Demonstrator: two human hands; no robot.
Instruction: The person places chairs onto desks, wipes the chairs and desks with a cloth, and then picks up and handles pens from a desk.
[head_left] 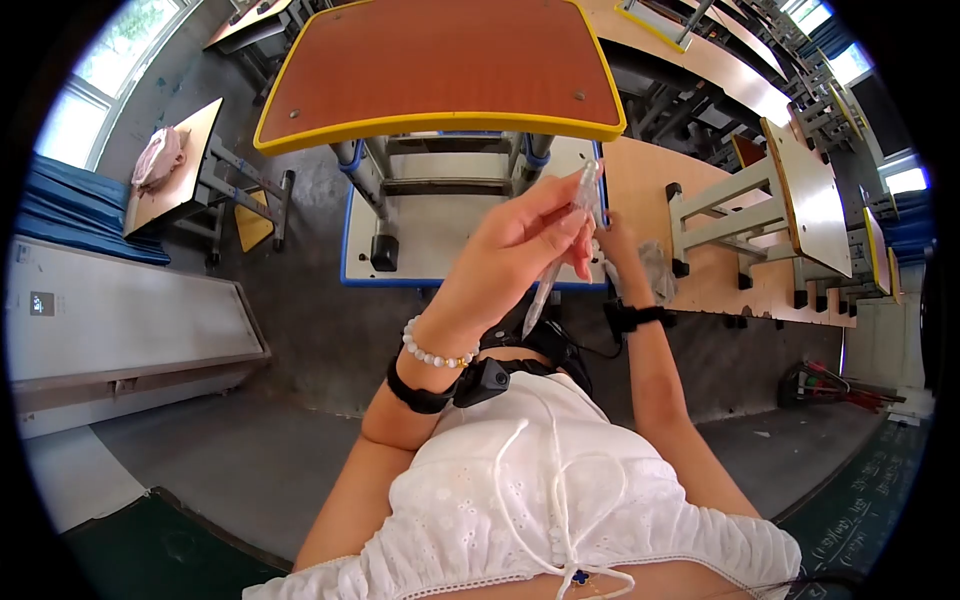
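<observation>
My left hand (520, 238) is raised over the front edge of a white desk (430, 235) with blue trim. Its thumb and fingers pinch a clear, slender pen (541, 300), which slants with one end up past the fingertips and its pointed end down toward my waist. Just to the right is my right hand (617, 243), partly behind the left fingers and near the pen's upper part. Its fingers are small and partly hidden, so their grip is unclear. Beside its wrist a crumpled greyish translucent thing (655, 270) lies on the wooden desktop (640, 195).
An upturned desk with a red-brown top (440, 65) and yellow edge rests on the white desk. More upturned furniture (810, 200) stands at right. At left are a small desk with a pink bag (160, 158) and a white cabinet (130, 315).
</observation>
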